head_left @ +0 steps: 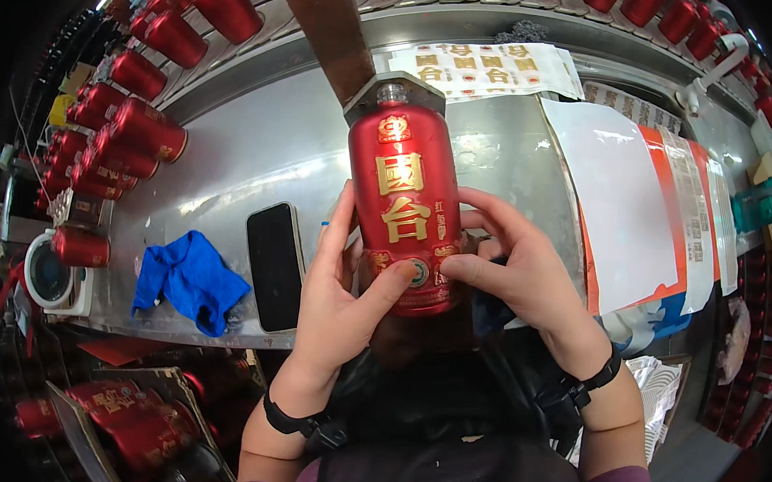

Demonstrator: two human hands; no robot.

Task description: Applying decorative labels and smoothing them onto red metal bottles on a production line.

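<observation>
A glossy red bottle (408,175) with raised gold characters and a bare clear neck is held between my two hands, tilted with its neck away from me. My left hand (341,301) wraps its lower left side, the thumb pressed on a small round green-and-white label (419,273) near the base. On the lower right side, my right hand (522,273) grips it with the thumb on the front and the fingers curled behind. The bottle hides parts of the fingers. Behind the neck shows a grey angular plate (432,101) on a brown post (325,26).
A blue cloth (191,281) and a black phone (274,267) lie on the metal table (231,158) at left. Gold-printed label sheets (487,69) and white paper (617,203) lie at right. Red bottles (228,6) line the curved conveyor (306,43); more sit in a box (136,421) lower left.
</observation>
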